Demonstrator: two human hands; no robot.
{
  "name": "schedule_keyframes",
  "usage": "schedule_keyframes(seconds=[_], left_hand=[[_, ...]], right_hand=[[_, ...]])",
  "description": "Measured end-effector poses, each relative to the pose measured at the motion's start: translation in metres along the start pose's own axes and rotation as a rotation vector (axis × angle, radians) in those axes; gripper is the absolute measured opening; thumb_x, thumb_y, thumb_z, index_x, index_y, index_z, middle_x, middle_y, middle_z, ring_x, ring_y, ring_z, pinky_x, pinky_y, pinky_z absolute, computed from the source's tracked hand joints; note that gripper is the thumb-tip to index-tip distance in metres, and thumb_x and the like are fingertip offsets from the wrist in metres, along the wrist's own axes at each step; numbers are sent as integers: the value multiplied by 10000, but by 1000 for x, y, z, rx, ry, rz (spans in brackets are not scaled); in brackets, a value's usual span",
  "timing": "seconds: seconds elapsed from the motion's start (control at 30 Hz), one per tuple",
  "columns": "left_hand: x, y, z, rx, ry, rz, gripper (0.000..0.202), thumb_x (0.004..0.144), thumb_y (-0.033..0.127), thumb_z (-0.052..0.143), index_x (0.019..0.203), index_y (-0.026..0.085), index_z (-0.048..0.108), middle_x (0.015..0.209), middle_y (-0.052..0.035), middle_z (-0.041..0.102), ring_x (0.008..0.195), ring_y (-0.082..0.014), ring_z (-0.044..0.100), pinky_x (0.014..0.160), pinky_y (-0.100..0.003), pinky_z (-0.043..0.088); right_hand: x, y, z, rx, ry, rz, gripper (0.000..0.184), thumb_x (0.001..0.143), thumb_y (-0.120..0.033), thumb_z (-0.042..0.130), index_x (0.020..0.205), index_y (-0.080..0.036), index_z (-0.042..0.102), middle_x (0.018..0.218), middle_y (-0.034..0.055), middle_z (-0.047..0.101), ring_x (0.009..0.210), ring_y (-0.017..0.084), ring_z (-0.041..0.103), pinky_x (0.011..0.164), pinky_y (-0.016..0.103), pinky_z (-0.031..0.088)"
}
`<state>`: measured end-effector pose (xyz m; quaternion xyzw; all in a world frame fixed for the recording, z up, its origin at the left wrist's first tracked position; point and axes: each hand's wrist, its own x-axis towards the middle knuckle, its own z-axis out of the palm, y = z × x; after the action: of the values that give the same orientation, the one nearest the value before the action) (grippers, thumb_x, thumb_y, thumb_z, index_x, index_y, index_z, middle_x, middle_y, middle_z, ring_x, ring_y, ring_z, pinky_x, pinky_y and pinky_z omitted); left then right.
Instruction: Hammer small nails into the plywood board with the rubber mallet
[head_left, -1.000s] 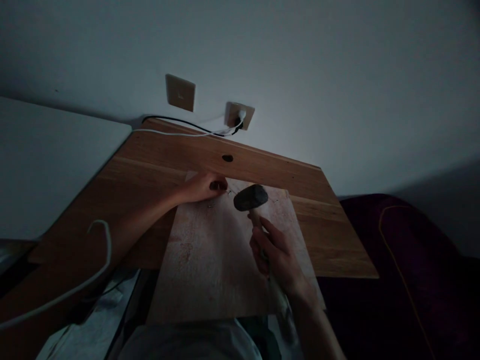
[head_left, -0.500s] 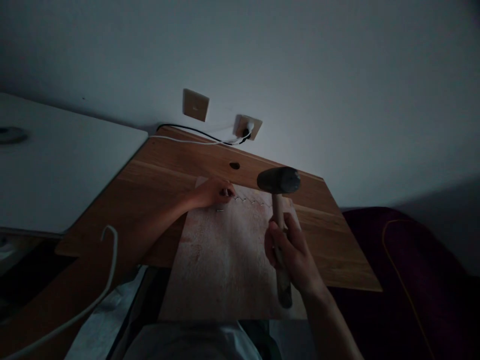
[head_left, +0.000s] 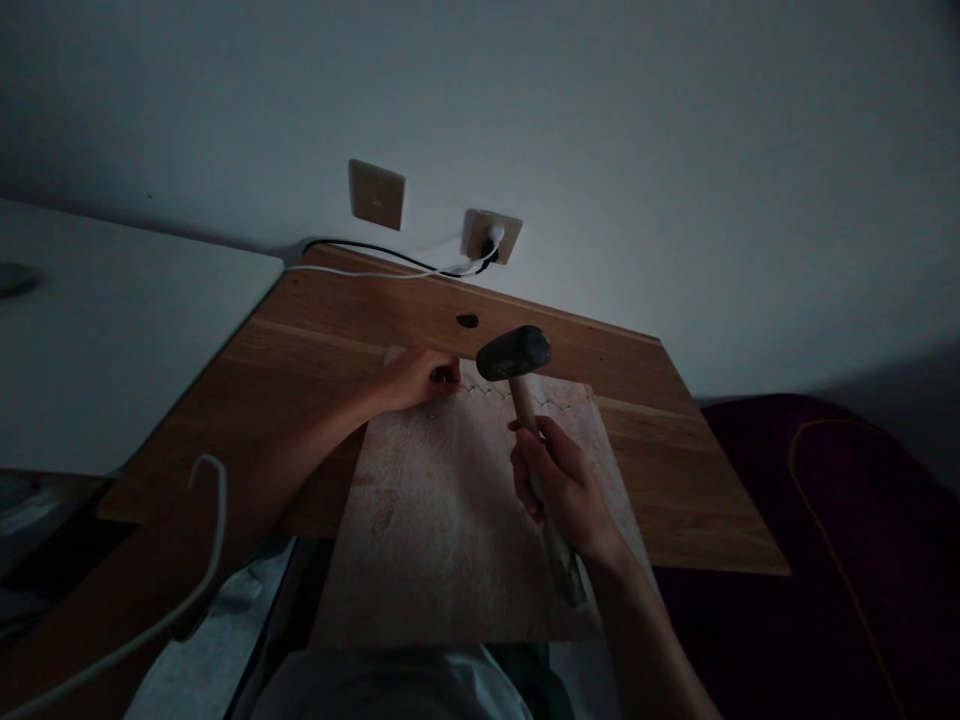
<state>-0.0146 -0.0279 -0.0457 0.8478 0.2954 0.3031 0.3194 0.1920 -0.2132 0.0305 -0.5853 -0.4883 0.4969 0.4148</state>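
My right hand [head_left: 556,480] is closed round the wooden handle of a mallet [head_left: 514,353] with a dark head, held up over the far part of a pale wooden board [head_left: 435,530]. Toward the board's far left corner, my left hand [head_left: 420,378] has its fingertips pinched together close to the surface. Whatever is between them is too small and dark to make out. A zigzag row of small metal pieces [head_left: 559,405], perhaps nails, runs along the board to the right of those fingers. One small loose piece [head_left: 432,416] lies just below my left hand.
Under the board is a brown wooden table [head_left: 690,490] with a cable hole [head_left: 467,321]. Black and white cables run along its back edge to a wall socket [head_left: 493,236]. A white cabinet [head_left: 135,340] stands left, and dark purple fabric [head_left: 757,470] lies right. A white cord [head_left: 214,560] crosses my left forearm.
The mallet and my right hand have moved left, nearer my left hand, and the mallet's handle leans more. My left hand stays at the row's left end. The view has shifted slightly.
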Motion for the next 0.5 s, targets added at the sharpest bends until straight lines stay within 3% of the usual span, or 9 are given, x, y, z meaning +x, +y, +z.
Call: schedule_keyframes(seconds=[0.3, 0.5], left_hand=[[-1, 3, -2, -8, -58, 19, 73, 901, 149, 726, 940, 182, 779, 857, -21, 769, 777, -163, 699, 737, -284, 481], [-1, 1, 0, 52, 23, 20, 124, 865, 241, 817, 953, 181, 753, 979, -45, 744, 843, -176, 690, 756, -295, 491]], right_hand=[[3, 5, 1, -13, 1, 40, 425, 959, -611, 621, 1083, -207, 581, 659, -93, 513, 371, 80, 447, 288, 181, 336], [7, 9, 4, -48, -10, 43, 426, 974, -612, 605, 1092, -204, 581, 659, -87, 531, 378, 88, 471, 292, 188, 368]])
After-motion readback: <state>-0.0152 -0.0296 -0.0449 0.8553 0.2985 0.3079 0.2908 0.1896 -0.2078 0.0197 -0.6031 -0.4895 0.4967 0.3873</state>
